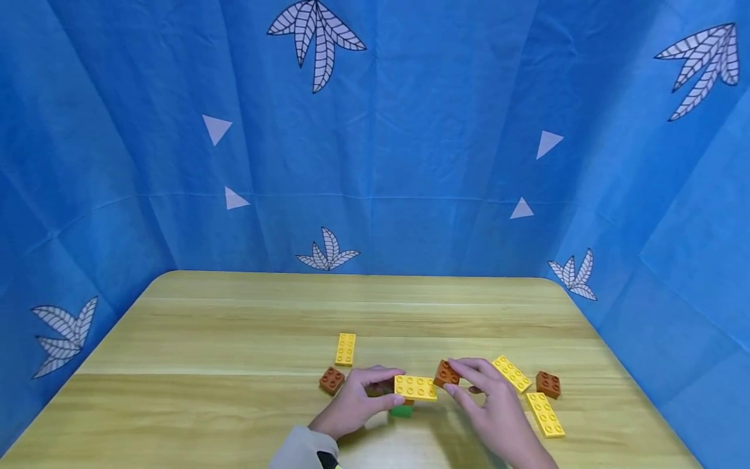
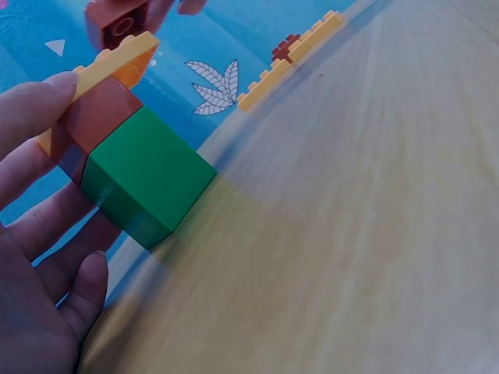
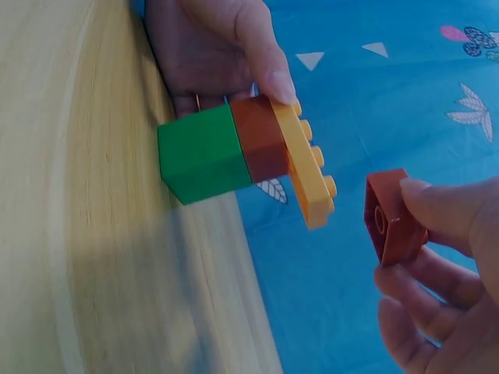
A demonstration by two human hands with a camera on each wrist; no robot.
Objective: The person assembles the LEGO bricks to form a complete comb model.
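In the head view my left hand [image 1: 359, 402] grips a small stack of toy building bricks standing on the table. A flat yellow eight-stud brick [image 1: 415, 387] tops it, jutting out to the right. Below come a brown brick [image 2: 103, 114] and a tall green block [image 2: 148, 175] at the bottom. The left thumb lies at the yellow brick's edge, with the other fingers behind the stack. My right hand [image 1: 491, 405] pinches a loose brown four-stud brick [image 1: 447, 373] between thumb and fingers. It hangs just off the yellow brick's right end, its hollow underside showing in the right wrist view.
Left of the stack lie a yellow brick [image 1: 346, 350] and a brown brick [image 1: 332, 380]. Beyond the right hand are two yellow bricks, one angled [image 1: 512, 374] and one nearer [image 1: 545, 415], plus a brown brick [image 1: 548, 384]. Blue patterned cloth [image 1: 445, 130] surrounds the wooden table [image 1: 234, 339].
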